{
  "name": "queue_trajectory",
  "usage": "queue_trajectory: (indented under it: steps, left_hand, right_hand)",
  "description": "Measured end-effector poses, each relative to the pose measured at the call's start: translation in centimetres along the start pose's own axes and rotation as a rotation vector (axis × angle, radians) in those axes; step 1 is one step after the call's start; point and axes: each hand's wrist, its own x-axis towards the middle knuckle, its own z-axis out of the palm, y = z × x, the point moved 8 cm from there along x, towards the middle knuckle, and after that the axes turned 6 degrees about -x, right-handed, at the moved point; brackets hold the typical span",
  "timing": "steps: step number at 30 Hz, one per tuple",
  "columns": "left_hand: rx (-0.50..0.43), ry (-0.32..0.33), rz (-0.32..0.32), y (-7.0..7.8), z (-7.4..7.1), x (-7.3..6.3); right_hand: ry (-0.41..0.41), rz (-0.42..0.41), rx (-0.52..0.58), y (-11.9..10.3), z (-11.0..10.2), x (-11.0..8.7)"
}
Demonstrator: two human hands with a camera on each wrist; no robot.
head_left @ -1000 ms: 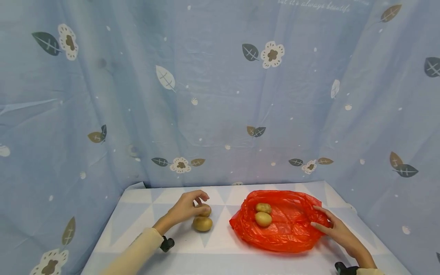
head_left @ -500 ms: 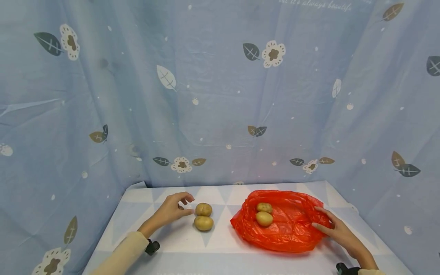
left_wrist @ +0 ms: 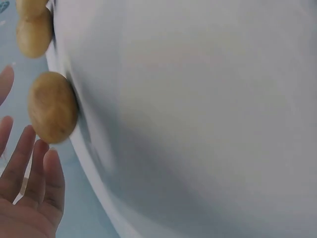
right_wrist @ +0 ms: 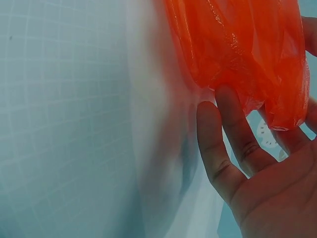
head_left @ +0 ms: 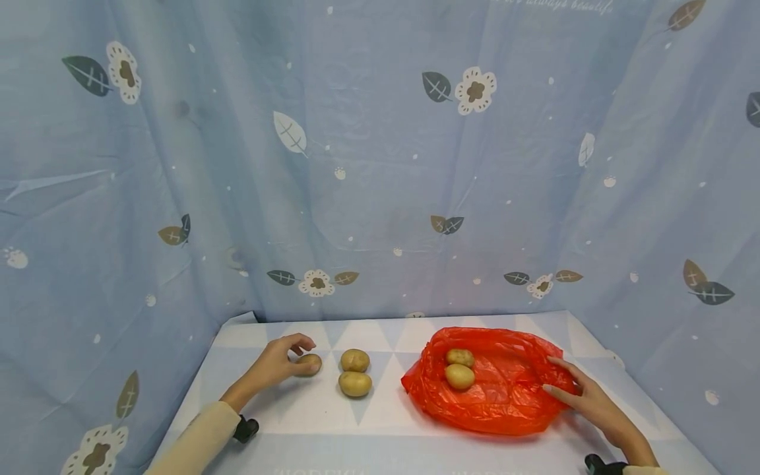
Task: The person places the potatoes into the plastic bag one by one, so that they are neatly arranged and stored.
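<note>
My left hand (head_left: 279,361) is at a single potato (head_left: 309,365) on the left of the table, its thumb overlapping the potato. In the left wrist view the fingers are relaxed and extended, fingertips right at the end of that potato (left_wrist: 53,107). Two more potatoes (head_left: 355,372) lie one behind the other just to its right. A red plastic bag (head_left: 505,396) lies wide open at the right, with two potatoes (head_left: 460,368) inside. My right hand (head_left: 594,399) touches the bag's right rim, thumb and forefinger spread apart; loosely extended fingers (right_wrist: 247,144) reach under the bag's edge.
A white and pale-blue patterned cloth (head_left: 332,422) covers the table. Behind it and at both sides hangs a blue curtain (head_left: 380,165) printed with leaves and flowers. Dark devices (head_left: 246,429) are strapped to both wrists.
My left hand has moved left, off the pair of potatoes, to the single potato, which has come into view from behind the hand. My right hand and the bag stay in place.
</note>
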Motion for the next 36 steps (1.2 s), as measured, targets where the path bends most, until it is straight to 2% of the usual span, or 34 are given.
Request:
queue_trajectory:
  steps: [5,10,22,36]
  left_hand:
    - [0.0,-0.035,0.002,-0.5,-0.2,0.1]
    - [0.007,-0.054,-0.035,-1.1,-0.4,0.2]
    - [-0.014,-0.097,-0.068,-2.4,0.1,0.2]
    - [0.037,-0.131,-0.095,-2.3,0.8,0.3]
  right_hand:
    - [-0.002,0.003,0.012,0.1,-0.2,0.1]
    - [-0.003,-0.014,0.014,0.0,-0.3,0.1]
    - [-0.004,0.007,0.016,0.2,0.0,0.0]
    - [-0.008,0.001,0.019,0.4,0.4,-0.1]
